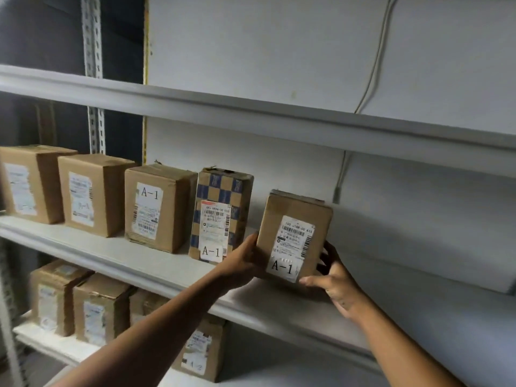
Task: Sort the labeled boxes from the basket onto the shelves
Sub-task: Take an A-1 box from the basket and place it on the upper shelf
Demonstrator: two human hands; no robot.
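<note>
Head view: left hand [242, 261] and right hand [336, 277] grip an A-1 box [293, 236] upright on the shelf [156, 263], beside the checkered box [220, 213].

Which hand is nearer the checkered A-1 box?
Left. The left hand grips the held box on the side facing the checkered A-1 box; the right hand grips its far side.

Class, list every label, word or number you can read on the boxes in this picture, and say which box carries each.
"A-1": held box, gripped by left hand and right hand.
"100 J188 00 K15", roughly: same box.
"A-1": checkered box.
"A-1": plain box beside it.
"A-2", faintly: lower-shelf box.
Other labels: too blurred.
</note>
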